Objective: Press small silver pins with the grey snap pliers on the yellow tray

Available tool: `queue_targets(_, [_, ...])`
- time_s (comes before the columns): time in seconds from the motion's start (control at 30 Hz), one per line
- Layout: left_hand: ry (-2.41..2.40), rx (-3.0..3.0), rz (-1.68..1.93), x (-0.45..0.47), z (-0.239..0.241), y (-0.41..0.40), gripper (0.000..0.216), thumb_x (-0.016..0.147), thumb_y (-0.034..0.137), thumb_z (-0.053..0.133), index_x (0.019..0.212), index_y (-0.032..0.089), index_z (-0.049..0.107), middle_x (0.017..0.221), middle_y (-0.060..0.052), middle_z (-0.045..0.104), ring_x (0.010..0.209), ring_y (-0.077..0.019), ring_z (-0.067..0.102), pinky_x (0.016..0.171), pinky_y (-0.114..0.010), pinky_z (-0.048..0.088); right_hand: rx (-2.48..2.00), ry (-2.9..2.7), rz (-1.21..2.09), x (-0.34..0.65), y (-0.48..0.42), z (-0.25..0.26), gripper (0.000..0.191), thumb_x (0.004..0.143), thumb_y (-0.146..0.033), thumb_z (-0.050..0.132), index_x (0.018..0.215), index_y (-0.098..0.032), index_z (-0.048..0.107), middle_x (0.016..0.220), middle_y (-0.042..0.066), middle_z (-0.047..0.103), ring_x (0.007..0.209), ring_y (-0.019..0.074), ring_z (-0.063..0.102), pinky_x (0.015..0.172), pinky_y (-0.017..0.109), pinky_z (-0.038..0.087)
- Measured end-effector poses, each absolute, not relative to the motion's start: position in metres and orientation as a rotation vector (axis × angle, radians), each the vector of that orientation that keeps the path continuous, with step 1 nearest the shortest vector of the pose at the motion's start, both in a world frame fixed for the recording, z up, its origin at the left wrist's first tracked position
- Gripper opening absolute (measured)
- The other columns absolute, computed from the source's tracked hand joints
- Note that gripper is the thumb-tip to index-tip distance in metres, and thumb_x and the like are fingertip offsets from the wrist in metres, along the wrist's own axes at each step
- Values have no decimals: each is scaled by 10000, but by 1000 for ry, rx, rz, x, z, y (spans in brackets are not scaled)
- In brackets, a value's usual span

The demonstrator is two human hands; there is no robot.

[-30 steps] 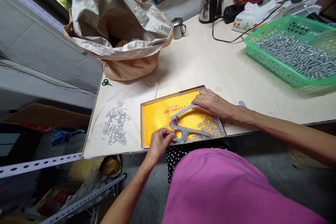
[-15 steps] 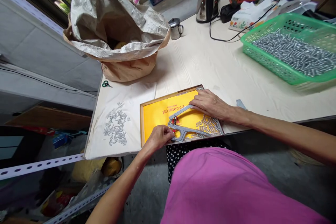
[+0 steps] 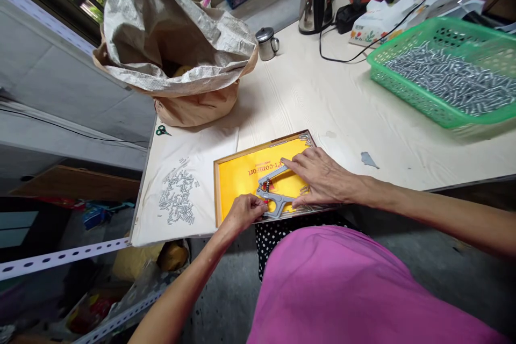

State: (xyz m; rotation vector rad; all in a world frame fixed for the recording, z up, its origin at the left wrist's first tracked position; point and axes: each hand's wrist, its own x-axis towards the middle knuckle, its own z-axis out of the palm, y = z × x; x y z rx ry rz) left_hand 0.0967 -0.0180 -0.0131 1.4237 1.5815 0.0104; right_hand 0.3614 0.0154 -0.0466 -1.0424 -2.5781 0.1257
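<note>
Grey spring-loaded hand pliers (image 3: 278,201) lie over a shallow, yellow-lined tray (image 3: 231,172), their handles spread. My right hand (image 3: 322,174) grips them, fingers over the upper handle and thumb against the lower one. At the jaw end, my left hand (image 3: 246,209) is closed in a pinch beside a small red part. What sits between those fingertips is too small to make out. Small metal pieces (image 3: 305,140) lie in the tray's far right corner, and more are partly hidden under my right hand. Left of the tray, a loose pile of short metal pins (image 3: 179,193) rests on white cloth.
A large woven sack (image 3: 193,102) stands open at the back left, near green-handled scissors (image 3: 163,130). A green basket (image 3: 427,102) of metal pieces is at the right. Behind are a lidded metal mug (image 3: 266,45), a kettle (image 3: 316,2) and a black cable (image 3: 342,60).
My right hand has come down from the upper handle to span both handles, its thumb now on the lower one. My left hand keeps its pinch at the jaws.
</note>
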Motion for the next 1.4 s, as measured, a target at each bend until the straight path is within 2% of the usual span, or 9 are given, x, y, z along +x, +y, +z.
queue_targets(0.13, [1610,1435,26,98,-15,-18,247,730,386,617,681,147,655,564,5,610,542,-132,541,526,-221,370,-1086,-2594,143,358,3,-47,1085,751,-871,463,1450,-45,382,1208,215,592,1026,346,475,887,480,323])
queue_targets(0.4, [1659,1536,17,97,-13,-26,225,824,333,616,714,147,678,613,-9,644,602,-158,607,599,-253,450,-1123,-2577,160,357,-5,-57,772,853,-576,550,1412,-64,401,1145,204,622,1004,332,503,843,432,353])
queue_targets(0.53, [1779,1963,267,102,-12,-44,223,867,317,643,1015,156,685,997,-99,689,929,-240,658,821,-358,530,-1097,-2553,161,354,-10,-56,675,900,-475,520,1427,-74,386,1127,196,634,987,327,515,820,431,349])
queue_targets(0.63, [1661,2338,357,115,-11,-49,579,833,287,717,1363,191,504,1351,-147,567,1257,-318,521,1032,-479,466,-1069,-2555,94,348,-13,-46,656,925,-416,499,1450,-53,349,1160,203,629,990,325,514,817,434,340])
queue_targets(0.7, [1541,2492,308,126,-11,-44,758,820,266,735,1472,185,357,1468,-167,472,1365,-349,419,1105,-527,402,-1045,-2572,32,342,-13,-38,644,933,-381,490,1455,-38,334,1180,201,625,994,319,510,821,430,337])
queue_targets(0.8, [1470,2560,221,135,-11,-32,769,860,269,684,1505,174,276,1429,-181,499,1322,-347,466,1086,-527,418,-1059,-2591,-51,336,-13,-31,649,924,-367,495,1445,-14,338,1191,205,616,1002,315,506,828,424,340])
queue_targets(0.93, [1505,2578,165,137,-17,-25,630,892,273,634,1450,161,365,1340,-184,560,1241,-333,524,1054,-520,435,-1136,-2614,-156,331,-11,-37,525,930,-312,465,1380,-41,440,1072,186,651,949,302,521,829,427,344])
queue_targets(1.1, [1570,2542,161,131,-25,-25,429,915,323,627,1300,167,523,1199,-143,649,1114,-303,578,983,-472,473,-1002,-2729,-154,324,-2,-51,220,958,-132,408,1029,-139,616,856,100,651,800,232,530,758,374,333])
queue_targets(1.4, [1617,2435,93,126,-32,-19,308,950,397,584,1136,154,620,1062,-118,710,979,-262,607,873,-387,490,-832,-2706,-106,318,8,-69,211,926,-43,431,885,-152,608,752,64,630,698,200,550,703,347,328])
